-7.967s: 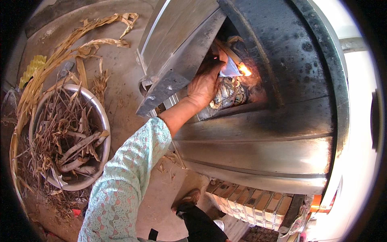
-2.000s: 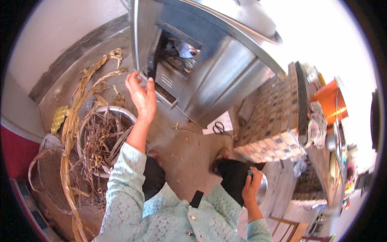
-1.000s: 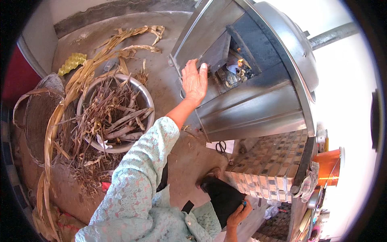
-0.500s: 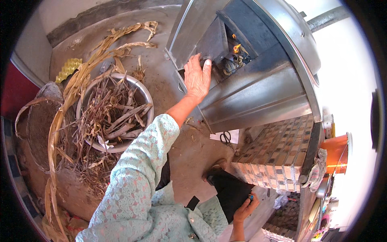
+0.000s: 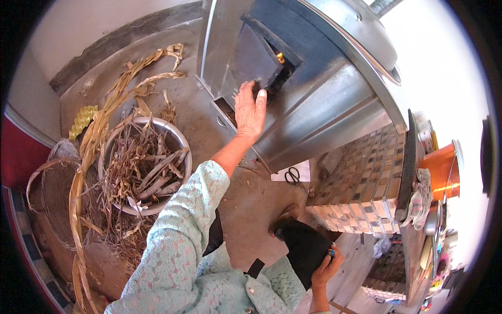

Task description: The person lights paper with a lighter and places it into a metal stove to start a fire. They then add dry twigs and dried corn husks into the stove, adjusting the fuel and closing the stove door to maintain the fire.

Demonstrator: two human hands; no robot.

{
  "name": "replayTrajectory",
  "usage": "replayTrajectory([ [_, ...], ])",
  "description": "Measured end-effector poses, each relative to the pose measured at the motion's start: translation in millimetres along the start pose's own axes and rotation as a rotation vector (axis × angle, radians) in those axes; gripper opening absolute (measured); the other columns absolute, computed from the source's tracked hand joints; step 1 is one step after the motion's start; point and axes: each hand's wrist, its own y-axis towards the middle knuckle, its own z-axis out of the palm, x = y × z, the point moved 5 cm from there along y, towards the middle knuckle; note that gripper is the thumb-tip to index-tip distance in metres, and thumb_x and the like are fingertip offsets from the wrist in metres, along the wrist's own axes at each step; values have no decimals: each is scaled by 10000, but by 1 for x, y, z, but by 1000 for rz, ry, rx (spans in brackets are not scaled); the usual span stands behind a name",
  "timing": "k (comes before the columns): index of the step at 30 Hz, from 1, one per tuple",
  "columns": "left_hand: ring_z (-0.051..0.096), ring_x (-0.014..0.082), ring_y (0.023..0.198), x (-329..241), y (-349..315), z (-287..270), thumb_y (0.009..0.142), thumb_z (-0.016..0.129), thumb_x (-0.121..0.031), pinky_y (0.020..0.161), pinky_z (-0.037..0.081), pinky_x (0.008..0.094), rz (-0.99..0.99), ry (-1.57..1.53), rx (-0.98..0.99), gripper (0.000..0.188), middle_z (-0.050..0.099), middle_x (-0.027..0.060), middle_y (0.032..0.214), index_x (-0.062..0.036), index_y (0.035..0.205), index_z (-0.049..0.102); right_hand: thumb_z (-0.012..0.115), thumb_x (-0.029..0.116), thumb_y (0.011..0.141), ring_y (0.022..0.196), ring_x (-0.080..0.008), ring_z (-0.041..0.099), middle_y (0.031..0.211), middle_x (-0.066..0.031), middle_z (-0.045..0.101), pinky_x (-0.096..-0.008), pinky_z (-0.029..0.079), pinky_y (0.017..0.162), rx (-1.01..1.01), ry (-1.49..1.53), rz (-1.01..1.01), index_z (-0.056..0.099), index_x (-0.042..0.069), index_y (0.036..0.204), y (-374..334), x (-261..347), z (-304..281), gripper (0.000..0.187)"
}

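My left hand (image 5: 250, 116) is at the lower edge of the dark stove door (image 5: 254, 57). Its fingers are stretched out against the door and the thumb stands apart. The door is partly open on the metal stove (image 5: 327, 118), and a small flame (image 5: 280, 57) shows through the gap. Most of the firebox is hidden behind the door. At the lower right, my right hand (image 5: 325, 270) is closed by my dark trouser leg. A small blue object (image 5: 331, 253) shows between its fingers; most of it is covered.
Left of my arm, a metal basin (image 5: 185, 152) holds dry sticks. Long dry stalks (image 5: 78, 193) and a wicker basket (image 5: 57, 183) lie beside it. Scissors (image 5: 292, 175) rest on white paper below the stove. A brick counter (image 5: 361, 193) and an orange bucket (image 5: 442, 170) are at right.
My left hand has swung the stove door further over the opening, so less of the fire shows. The view has shifted slightly. My right hand still grips the small blue object.
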Motion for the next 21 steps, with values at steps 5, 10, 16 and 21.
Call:
replayTrajectory([
  [5,330,415,1258,0,-1,-1,942,377,-470,1061,248,458,-21,-15,-29,579,334,257,1368,6,1267,433,409,186,957,1014,-326,491,1096,-185,550,-396,359,923,-1,10,-7,511,-20,1012,1,1,-2,237],
  [10,327,410,1260,1,2,-9,944,379,-462,1059,241,467,4,-8,-38,553,338,264,1360,1,1236,460,416,193,956,1007,-322,493,1093,-186,548,-392,361,918,-2,16,6,512,-22,996,-2,-3,-2,238],
  [16,327,387,1270,9,12,-5,948,350,-482,1051,242,461,17,24,146,533,408,211,1355,-41,1166,554,425,213,958,999,-314,492,1084,-186,549,-390,359,914,0,15,8,511,-18,984,-5,-5,-2,248],
  [21,395,358,1212,15,19,-6,949,333,-495,1023,278,443,-24,-4,169,552,478,169,1299,-38,1146,571,426,221,961,1003,-307,492,1081,-185,545,-393,358,916,-6,22,26,509,-14,990,-7,-8,-2,251],
])
